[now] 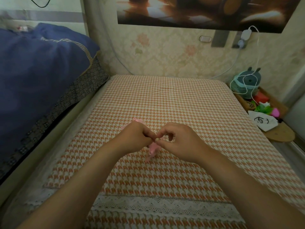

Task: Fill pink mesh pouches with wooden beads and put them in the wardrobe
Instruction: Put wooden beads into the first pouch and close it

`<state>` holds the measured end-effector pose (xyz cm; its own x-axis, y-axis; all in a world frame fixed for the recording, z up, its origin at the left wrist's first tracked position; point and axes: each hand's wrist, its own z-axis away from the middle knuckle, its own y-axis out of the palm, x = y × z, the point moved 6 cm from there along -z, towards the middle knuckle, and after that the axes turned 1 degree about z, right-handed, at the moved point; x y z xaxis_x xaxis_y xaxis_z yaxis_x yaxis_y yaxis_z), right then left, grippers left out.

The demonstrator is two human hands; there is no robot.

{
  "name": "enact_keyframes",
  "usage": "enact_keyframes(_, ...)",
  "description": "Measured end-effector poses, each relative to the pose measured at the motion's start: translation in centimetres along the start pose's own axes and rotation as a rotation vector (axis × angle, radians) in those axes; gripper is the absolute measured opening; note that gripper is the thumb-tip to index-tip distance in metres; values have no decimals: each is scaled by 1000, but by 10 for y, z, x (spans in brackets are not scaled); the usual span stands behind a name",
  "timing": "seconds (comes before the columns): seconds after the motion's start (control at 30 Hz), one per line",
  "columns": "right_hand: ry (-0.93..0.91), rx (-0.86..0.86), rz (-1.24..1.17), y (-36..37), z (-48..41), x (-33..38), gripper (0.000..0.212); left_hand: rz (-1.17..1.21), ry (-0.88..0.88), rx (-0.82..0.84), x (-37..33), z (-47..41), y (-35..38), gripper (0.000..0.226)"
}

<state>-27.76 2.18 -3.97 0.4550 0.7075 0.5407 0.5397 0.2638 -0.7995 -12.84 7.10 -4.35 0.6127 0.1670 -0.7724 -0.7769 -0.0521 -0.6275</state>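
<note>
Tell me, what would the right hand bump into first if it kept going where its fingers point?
Probably the pink mesh pouch, pinched at its top by the right hand and the left hand. Past the pouch, the left hand's fingers come next, almost touching.

The mattress [165, 100] runs from me at 6 o'clock to the wall at 12. Above its middle my left hand [135, 138] and right hand [179, 141] meet fingertip to fingertip, both pinching the mesh pouch [152, 148], which hangs below them. More mesh [137, 120] lies at 12 of my left hand (mostly hidden behind it). A folded quilt [41, 63] lies beside the mattress at 9 to 10. At 2 a plush toy [247, 83] sits in a tray [274, 100], with a cloth bag [264, 123] just nearer me. A poster [198, 10] hangs at 12.
</note>
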Motion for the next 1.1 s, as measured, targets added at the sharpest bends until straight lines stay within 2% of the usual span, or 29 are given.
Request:
enact_keyframes(0.1, 16, -24, -20, -4, -1, 1, 7, -4, -7, -56, -2, 1, -5, 16)
enact_keyframes(0.37, -44, -6, 233, -7, -3, 16, 21, -44, 10, -50, -7, 3, -1, 23)
enact_keyframes(0.53, -61, 57, 261, -5, -6, 13, 27, -14, -13, -61, -5, 0, -3, 23)
enact_keyframes(0.73, -76, 81, 331, -5, -5, 10, 18, -22, -22, -84, -3, -2, -5, 21)
enact_keyframes(0.87, -94, 110, 403, -3, -8, 9, 14, -114, -5, -110, -8, -4, -1, 16)
enact_keyframes(1.0, -47, 207, 391, -4, -5, -5, 13, -173, 33, 12, -18, -4, 20, 14)
enact_keyframes(1.1, 63, 214, 232, -15, 1, -22, 14, -146, 51, 102, -23, -9, 32, 16)
